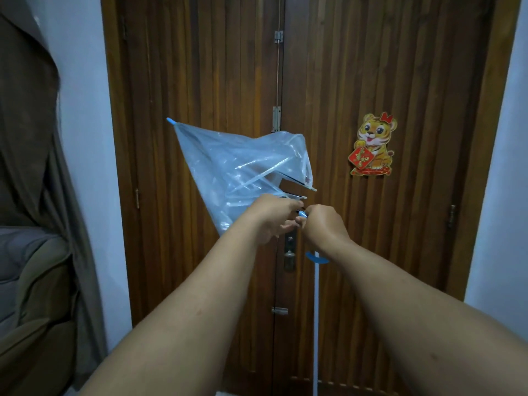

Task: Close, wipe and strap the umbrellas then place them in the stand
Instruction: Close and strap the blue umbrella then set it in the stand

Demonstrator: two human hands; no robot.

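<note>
A wooden door (343, 81) fills the view. Before it, the clear umbrella (237, 172) is held half-folded, blue tip up-left. The left hand (270, 217) and right hand (323, 221) both pinch its shaft (fingertips hidden, grip blurred).

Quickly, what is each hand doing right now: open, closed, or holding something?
Left hand: grips the umbrella at its canopy edge.
Right hand: pinches the umbrella near the shaft.

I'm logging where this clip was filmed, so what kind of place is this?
Probably a home entryway: a wooden double door with a lock, a tiger decoration on it, and a curtain by an upholstered seat.
</note>
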